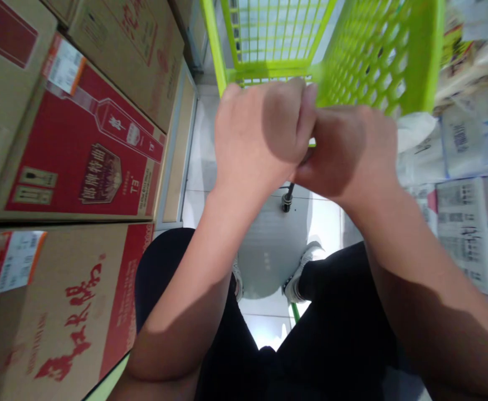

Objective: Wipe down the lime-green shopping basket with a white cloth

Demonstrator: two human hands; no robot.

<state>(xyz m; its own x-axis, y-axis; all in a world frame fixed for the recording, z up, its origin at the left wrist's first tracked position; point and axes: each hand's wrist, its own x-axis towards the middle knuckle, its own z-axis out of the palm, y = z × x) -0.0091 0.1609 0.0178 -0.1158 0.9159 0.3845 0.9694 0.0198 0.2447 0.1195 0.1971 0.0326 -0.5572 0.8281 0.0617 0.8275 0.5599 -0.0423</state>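
My left hand [264, 128] is closed, its back toward me, at the near end of a bright green plastic basket [273, 72]. Pressed against it is my right hand [348, 147], closed as well. Both sets of fingers are mostly hidden, so whatever they grip cannot be made out. A small dark bit shows between the two hands. Below them a thin black rod with a dark caster-like end [286, 201] stands over the floor. White crumpled material [415, 131] sticks out beside my right hand; whether I hold it cannot be told.
Cardboard cartons [77, 161], some red, are stacked along the left with price tags [65, 65]. Plastic-wrapped packages [469, 217] line the right side. My legs [340, 312] and shoes [305, 267] are below, on a pale tiled floor [202, 167].
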